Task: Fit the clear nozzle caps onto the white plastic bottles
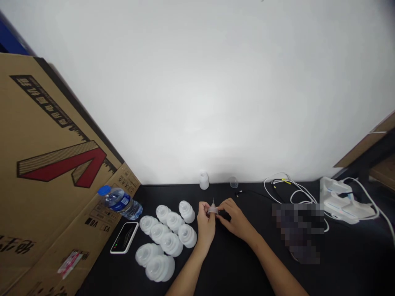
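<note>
Between my two hands is a translucent bottle nipple in its screw ring (212, 210), its narrow tip pointing up. My left hand (206, 224) is closed on the ring from the left, with a finger at its underside. The fingertips of my right hand (235, 218) pinch the ring's right edge. Behind them, near the wall, stands a small white bottle (204, 181) with no cap on it. A clear dome cap (233, 182) rests to the right of that bottle. Left of my left forearm, several white baby bottles (171, 244) with clear caps stand grouped together.
A water bottle (121, 202) and a phone (124, 237) lie on the black table (228, 263) at left, beside a large cardboard box (61, 135). At right are white cables (304, 193), a white charging dock (347, 201) and a blurred-out patch (298, 234). A white wall rises behind.
</note>
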Demonstrator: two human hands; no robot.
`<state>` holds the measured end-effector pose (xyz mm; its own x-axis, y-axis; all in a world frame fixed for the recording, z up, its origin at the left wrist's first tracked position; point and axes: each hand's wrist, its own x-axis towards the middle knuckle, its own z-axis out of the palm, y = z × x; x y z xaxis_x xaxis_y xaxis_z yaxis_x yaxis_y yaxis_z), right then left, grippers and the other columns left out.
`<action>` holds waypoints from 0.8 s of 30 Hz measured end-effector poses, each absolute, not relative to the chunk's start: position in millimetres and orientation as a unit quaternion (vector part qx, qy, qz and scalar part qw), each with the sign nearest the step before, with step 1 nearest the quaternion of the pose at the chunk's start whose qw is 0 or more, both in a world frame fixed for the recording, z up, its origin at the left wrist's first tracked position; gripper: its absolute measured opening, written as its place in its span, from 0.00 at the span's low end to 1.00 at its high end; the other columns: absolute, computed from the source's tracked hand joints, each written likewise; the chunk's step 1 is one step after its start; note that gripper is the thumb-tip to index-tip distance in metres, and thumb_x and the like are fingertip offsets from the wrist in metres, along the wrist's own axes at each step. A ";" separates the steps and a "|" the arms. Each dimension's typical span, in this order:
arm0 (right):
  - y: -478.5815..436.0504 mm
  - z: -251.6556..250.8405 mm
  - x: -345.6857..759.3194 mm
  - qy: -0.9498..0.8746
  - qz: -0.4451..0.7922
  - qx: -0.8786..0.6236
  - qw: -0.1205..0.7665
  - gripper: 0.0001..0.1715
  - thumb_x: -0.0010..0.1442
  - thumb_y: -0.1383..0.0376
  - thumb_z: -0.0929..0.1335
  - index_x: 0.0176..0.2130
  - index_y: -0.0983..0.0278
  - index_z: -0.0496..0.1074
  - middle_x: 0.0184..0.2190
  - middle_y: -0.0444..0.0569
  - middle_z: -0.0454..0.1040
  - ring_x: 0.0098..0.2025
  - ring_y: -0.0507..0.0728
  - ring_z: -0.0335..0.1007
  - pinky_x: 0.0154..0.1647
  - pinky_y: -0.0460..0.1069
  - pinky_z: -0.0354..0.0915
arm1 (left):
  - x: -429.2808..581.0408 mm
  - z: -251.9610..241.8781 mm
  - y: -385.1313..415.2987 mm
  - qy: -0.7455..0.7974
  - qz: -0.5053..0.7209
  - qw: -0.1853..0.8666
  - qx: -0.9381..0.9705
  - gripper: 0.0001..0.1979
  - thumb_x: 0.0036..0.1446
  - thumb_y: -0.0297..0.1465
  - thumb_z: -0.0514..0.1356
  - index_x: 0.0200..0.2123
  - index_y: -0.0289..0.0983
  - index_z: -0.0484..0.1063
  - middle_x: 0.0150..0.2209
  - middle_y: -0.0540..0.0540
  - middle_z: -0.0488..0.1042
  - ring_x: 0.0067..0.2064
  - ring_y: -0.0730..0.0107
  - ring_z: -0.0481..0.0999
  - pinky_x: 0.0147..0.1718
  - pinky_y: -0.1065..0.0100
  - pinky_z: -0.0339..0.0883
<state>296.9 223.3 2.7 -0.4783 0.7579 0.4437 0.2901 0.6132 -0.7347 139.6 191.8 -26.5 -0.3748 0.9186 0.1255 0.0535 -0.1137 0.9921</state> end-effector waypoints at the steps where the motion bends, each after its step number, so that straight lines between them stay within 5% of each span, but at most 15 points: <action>1: 223.5 2.3 295.9 -0.791 0.312 -0.339 0.402 0.05 0.70 0.64 0.71 0.47 0.57 0.76 0.43 0.51 0.77 0.46 0.63 0.72 0.49 0.57 0.70 | 139.7 -25.0 190.6 0.562 0.608 0.354 0.435 0.13 0.67 0.42 0.64 0.38 0.43 0.64 0.30 0.54 0.68 0.29 0.68 0.71 0.31 0.69 0.64; 6: 228.4 -0.3 296.0 -0.724 0.381 -0.394 0.418 0.10 0.71 0.54 0.72 0.45 0.57 0.78 0.39 0.48 0.79 0.38 0.60 0.74 0.40 0.53 0.70 | 142.5 -20.0 187.8 0.502 0.618 0.405 0.450 0.15 0.68 0.44 0.63 0.50 0.42 0.67 0.37 0.48 0.79 0.37 0.63 0.81 0.39 0.65 0.73; 12: 246.7 -14.5 300.0 -0.662 0.419 -0.417 0.461 0.28 0.75 0.43 0.64 0.57 0.58 0.78 0.45 0.53 0.82 0.45 0.63 0.80 0.44 0.54 0.75 | 148.2 -27.5 199.9 0.465 0.656 0.473 0.360 0.28 0.63 0.51 0.66 0.58 0.41 0.68 0.41 0.43 0.84 0.36 0.59 0.86 0.34 0.63 0.78; 19: 292.9 -4.5 266.9 -0.769 0.239 -0.391 0.445 0.26 0.76 0.57 0.64 0.68 0.58 0.72 0.49 0.56 0.80 0.48 0.64 0.77 0.55 0.61 0.74 | 149.0 -37.3 214.9 0.438 0.700 0.508 0.244 0.31 0.53 0.53 0.72 0.51 0.39 0.71 0.38 0.44 0.83 0.34 0.60 0.85 0.32 0.63 0.79; 24: 324.9 2.1 232.9 -0.798 0.181 -0.407 0.405 0.29 0.71 0.65 0.66 0.68 0.54 0.72 0.52 0.57 0.75 0.53 0.68 0.73 0.60 0.67 0.71 | 147.2 -43.4 214.8 0.412 0.718 0.508 0.239 0.32 0.56 0.54 0.70 0.54 0.38 0.73 0.43 0.40 0.83 0.40 0.57 0.86 0.36 0.61 0.79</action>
